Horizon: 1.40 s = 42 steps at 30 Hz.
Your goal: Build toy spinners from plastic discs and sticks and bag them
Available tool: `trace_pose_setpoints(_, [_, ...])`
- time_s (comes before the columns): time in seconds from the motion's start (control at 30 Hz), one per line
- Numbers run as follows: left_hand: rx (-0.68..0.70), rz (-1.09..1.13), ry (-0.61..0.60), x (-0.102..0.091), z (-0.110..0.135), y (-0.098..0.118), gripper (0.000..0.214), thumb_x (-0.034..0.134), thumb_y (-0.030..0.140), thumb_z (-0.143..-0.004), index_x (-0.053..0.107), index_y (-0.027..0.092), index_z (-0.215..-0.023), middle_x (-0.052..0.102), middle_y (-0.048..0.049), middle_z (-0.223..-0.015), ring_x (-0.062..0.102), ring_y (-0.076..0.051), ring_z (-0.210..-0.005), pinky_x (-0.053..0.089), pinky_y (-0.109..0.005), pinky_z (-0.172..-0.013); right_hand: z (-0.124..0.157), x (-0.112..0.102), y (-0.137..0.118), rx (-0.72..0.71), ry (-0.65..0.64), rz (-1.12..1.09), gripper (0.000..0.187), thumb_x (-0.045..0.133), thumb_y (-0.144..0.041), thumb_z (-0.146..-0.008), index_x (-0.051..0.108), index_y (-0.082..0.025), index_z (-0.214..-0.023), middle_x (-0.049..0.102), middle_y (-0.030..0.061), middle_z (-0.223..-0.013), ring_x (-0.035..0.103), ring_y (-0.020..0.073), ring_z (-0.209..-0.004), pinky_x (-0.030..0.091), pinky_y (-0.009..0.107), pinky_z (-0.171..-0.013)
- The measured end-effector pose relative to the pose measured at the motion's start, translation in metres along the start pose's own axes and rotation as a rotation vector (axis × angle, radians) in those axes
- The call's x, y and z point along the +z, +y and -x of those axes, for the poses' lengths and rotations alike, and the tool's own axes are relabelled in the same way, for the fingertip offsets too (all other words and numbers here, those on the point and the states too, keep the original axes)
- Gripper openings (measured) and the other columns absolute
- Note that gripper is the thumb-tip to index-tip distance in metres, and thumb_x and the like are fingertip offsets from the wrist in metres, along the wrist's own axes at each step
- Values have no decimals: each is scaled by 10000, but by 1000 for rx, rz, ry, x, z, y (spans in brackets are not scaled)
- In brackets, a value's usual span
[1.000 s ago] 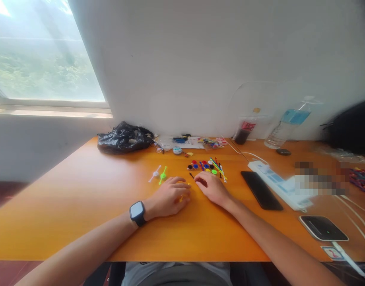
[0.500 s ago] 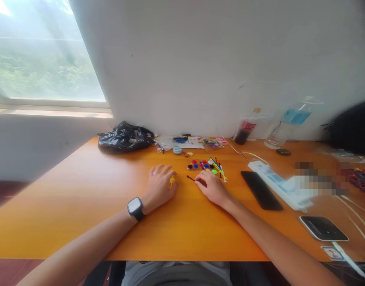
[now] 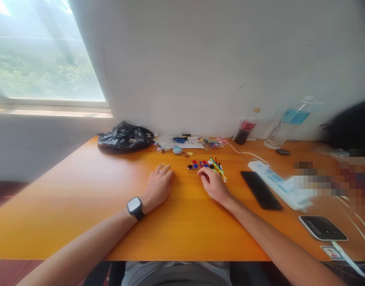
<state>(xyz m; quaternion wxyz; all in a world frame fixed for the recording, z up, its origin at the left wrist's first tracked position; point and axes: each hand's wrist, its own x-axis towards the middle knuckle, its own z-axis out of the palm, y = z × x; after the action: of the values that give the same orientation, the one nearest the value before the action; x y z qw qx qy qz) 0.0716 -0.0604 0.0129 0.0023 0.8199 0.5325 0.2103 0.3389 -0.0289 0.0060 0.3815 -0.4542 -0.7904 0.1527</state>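
My left hand (image 3: 158,183), with a watch (image 3: 134,205) on its wrist, is low over the table, fingers bent forward and close together. A small yellow plastic piece (image 3: 166,165) shows at its fingertips, mostly hidden behind them. My right hand (image 3: 214,183) pinches one end of a thin black plastic stick (image 3: 192,172), which points left across the gap between my hands. Just beyond the right hand lie round plastic pieces (image 3: 195,162) in red, blue, black and white. Beside them is a small bunch of coloured sticks (image 3: 217,167), yellow among them.
At the back are a black plastic bag (image 3: 124,138), a round tin (image 3: 177,150) and clear packets (image 3: 212,142). To the right lie a black phone (image 3: 261,190), a power strip (image 3: 279,184) and a white-edged device (image 3: 323,228); a cola bottle (image 3: 244,132) and a water bottle (image 3: 285,129) stand behind.
My left fingers have drawn closer together, and the yellow piece has gone from beside the thumb to the fingertips. My right hand has turned slightly, with the black stick now more level.
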Motion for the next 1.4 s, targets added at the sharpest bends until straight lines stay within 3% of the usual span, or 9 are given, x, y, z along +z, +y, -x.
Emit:
trace_pose_setpoints(0.13, [18,-14,-81,-3,1,1,565,491,-44,-774,625,196,-1267,445,-114,-1633,319,-399,-1546,457,-577,-1123,0,2,4,-21,8,-15,248,430,-103,-932,649,-197,-865,685,70,-896,653,222,-833,507,349,-787])
trace_pose_setpoints(0.23, [40,-37,-98,-3,2,3,599,491,-42,-770,612,196,-1307,447,-94,-1636,340,-386,-1541,442,-550,-1157,0,4,7,-58,26,-11,294,425,-108,-953,705,-191,-984,723,99,-1032,686,245,-967,533,386,-887])
trace_pose_setpoints(0.33, [41,-53,-66,-1,3,4,549,521,-13,-791,628,196,-1287,472,-94,-1619,353,-420,-1524,405,-592,-1182,0,6,11,-75,26,21,330,433,-116,-969,732,-191,-1085,729,115,-1132,694,262,-1065,539,416,-970])
trace_pose_setpoints(0.47, [86,-10,10,3,2,6,381,527,51,-879,651,190,-1212,521,-125,-1569,364,-434,-1513,414,-633,-1169,0,9,14,-80,0,48,354,451,-97,-958,753,-183,-1121,743,126,-1136,708,275,-1060,566,431,-963])
trace_pose_setpoints(0.6, [220,103,47,4,1,10,262,490,93,-951,662,177,-1129,561,-149,-1509,369,-383,-1525,373,-626,-1222,0,11,13,-78,-18,57,365,482,-73,-936,758,-180,-1149,748,131,-1160,705,286,-1086,564,453,-987])
trace_pose_setpoints(0.8, [465,350,-111,8,6,20,356,495,207,-1025,587,212,-1368,542,-113,-1545,435,-269,-1500,406,-470,-1250,-1,14,14,-68,-28,60,350,483,-57,-943,755,-180,-1125,755,124,-1133,708,275,-1067,562,437,-975])
trace_pose_setpoints(1.0, [334,341,-111,14,6,14,524,575,358,-1012,481,191,-1500,525,-161,-1556,452,-339,-1477,401,-557,-1229,-1,14,11,-76,-49,30,341,480,-31,-925,755,-166,-1075,766,126,-1102,713,275,-1029,559,439,-953])
trace_pose_setpoints(1.17, [255,410,-83,17,6,10,751,625,309,-967,276,211,-1624,432,-189,-1616,423,-338,-1501,405,-550,-1223,1,12,5,-66,-80,-15,344,494,-7,-884,761,-182,-1012,778,96,-1039,706,257,-982,545,410,-924])
trace_pose_setpoints(1.4, [182,479,-9,24,6,8,713,654,292,-942,343,218,-1579,522,-181,-1522,507,-337,-1413,455,-541,-1165,4,5,-6,-25,-138,-39,273,519,-15,-839,716,-203,-816,745,28,-856,668,204,-840,485,313,-780])
